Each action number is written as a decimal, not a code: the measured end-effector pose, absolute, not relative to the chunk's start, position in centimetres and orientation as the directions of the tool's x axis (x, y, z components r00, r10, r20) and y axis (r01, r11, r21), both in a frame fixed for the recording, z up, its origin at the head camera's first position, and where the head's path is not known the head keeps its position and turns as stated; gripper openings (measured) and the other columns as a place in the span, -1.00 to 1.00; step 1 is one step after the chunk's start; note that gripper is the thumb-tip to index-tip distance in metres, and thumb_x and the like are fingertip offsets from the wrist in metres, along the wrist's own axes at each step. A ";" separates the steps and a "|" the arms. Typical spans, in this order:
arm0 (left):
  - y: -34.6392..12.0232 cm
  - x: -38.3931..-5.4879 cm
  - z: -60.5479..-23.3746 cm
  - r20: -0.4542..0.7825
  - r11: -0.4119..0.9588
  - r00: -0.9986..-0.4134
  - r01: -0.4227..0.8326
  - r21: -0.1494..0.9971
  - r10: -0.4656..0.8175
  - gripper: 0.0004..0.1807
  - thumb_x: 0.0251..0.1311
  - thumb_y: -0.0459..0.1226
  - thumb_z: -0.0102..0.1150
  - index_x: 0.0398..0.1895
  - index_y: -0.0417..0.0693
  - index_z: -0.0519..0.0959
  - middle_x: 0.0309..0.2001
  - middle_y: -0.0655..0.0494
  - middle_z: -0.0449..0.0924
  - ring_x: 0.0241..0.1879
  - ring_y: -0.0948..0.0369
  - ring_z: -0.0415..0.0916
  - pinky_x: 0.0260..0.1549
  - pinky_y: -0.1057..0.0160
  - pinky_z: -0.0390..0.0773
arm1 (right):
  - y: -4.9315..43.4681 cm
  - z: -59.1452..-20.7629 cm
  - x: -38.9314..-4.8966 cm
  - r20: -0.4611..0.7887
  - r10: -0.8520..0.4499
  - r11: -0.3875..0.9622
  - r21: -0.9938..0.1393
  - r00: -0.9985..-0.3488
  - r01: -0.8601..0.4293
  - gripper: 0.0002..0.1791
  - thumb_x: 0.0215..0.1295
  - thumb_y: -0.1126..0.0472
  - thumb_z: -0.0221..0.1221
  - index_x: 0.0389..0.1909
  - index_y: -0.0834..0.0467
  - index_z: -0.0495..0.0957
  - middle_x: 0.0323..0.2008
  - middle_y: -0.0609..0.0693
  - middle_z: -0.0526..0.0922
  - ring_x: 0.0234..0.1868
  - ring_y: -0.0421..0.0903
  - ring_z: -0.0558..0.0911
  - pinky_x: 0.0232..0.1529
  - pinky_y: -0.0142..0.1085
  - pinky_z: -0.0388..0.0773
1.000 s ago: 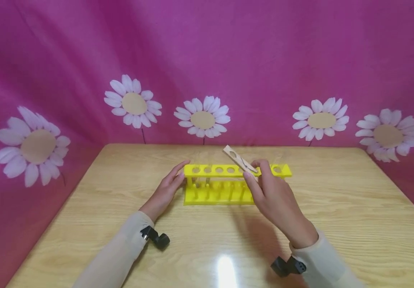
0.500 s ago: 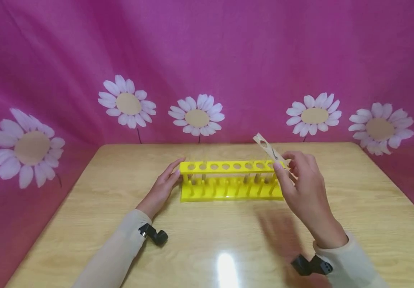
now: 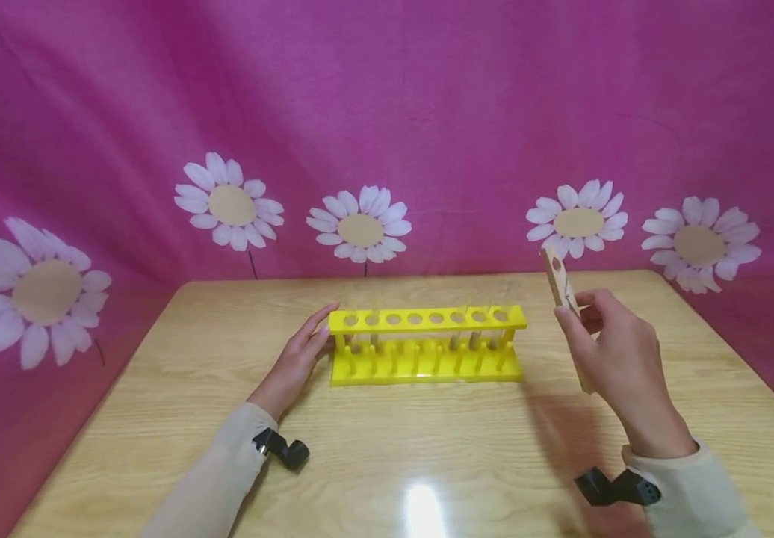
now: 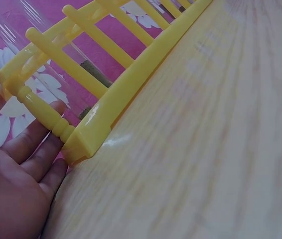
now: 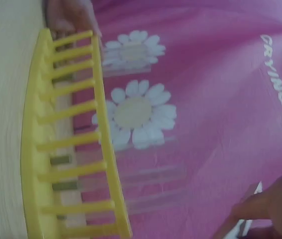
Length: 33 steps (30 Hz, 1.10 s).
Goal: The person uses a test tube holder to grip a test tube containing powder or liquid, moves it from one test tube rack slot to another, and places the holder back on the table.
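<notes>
A yellow test tube rack (image 3: 420,373) stands on the wooden table. Clear test tubes with dark material at the bottom sit in it, two at its left end and three at its right. My left hand (image 3: 289,366) holds the rack's left end, its fingers (image 4: 29,142) behind the end post and the thumb in front. To the right of the rack, above the table, my right hand (image 3: 625,366) pinches a wooden test tube holder (image 3: 560,280) with a metal spring. It points upward, nearly upright, with no tube in its jaws.
The wooden table (image 3: 360,456) meets a pink curtain (image 3: 461,134) printed with white daisies at its back and sides. The middle holes of the rack hold no tubes. A black camera mount is on each sleeve.
My right hand has carried the test tube holder rightward from above the rack to beyond its right end, turning it more upright. My left hand stays at the rack's left end.
</notes>
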<state>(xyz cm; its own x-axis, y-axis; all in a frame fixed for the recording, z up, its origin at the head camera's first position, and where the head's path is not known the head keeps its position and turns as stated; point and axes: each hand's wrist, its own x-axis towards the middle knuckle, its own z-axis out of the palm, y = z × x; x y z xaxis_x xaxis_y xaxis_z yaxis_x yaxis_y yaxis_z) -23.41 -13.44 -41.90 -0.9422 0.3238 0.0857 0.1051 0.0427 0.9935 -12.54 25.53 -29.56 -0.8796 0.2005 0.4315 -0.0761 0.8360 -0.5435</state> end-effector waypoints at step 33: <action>-13.6 -23.3 -42.0 0.086 0.013 -0.942 0.095 0.995 0.325 -0.47 0.44 0.04 -0.14 0.45 0.38 0.17 0.40 0.11 0.22 0.23 -0.03 0.34 0.33 -0.03 0.15 | 31.4 -34.3 -16.2 -0.186 0.084 0.937 -0.321 -0.979 0.141 -0.69 0.26 0.19 0.19 -0.27 0.43 0.57 -0.50 0.10 0.53 -0.44 0.04 0.45 -0.46 -0.21 0.40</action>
